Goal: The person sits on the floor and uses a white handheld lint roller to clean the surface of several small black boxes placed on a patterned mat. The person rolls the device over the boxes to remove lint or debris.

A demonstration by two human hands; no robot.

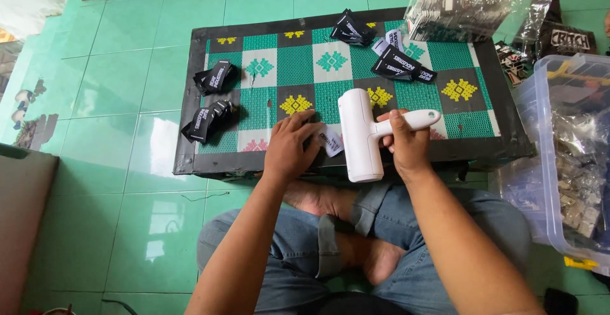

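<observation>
At frame centre, the right hand (406, 143) is gripping a white handheld device (360, 134) by its handle, while the left hand (290, 147) is pressing flat, fingers spread, on what looks like a small label (330, 142) on the patterned table (356, 67).

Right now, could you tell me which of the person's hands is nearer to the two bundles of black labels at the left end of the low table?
The left hand. It rests on the mat just right of the bundles of black labels; the right hand is farther right, gripping the white roller.
</observation>
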